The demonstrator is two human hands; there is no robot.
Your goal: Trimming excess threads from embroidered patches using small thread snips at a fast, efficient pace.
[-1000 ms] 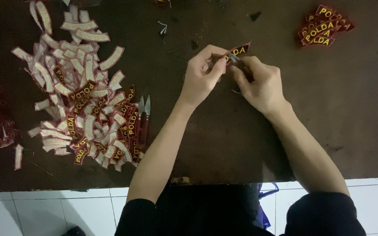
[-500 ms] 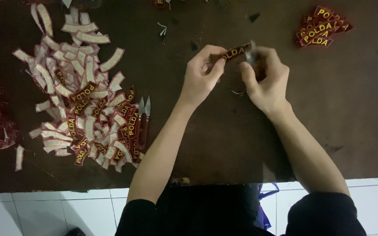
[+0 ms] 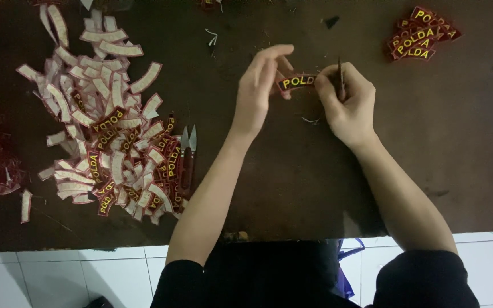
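The left hand [image 3: 261, 85] and right hand [image 3: 346, 100] have drifted apart since a second ago, and the curved embroidered patch [image 3: 296, 81] now stretches in the open between them, lettering up, where before it sat bunched under the fingers. The left fingers pinch its near end; the right hand grips the other end along with a thin dark tool [image 3: 340, 77], standing nearly upright. So the patch looks presented for trimming. At nine o'clock lies a heap of patches [image 3: 104, 131] with thread snips [image 3: 188, 157] beside it; at two o'clock, a small stack of patches [image 3: 420, 34]. Nothing blocks the dark table [image 3: 292, 182] between.
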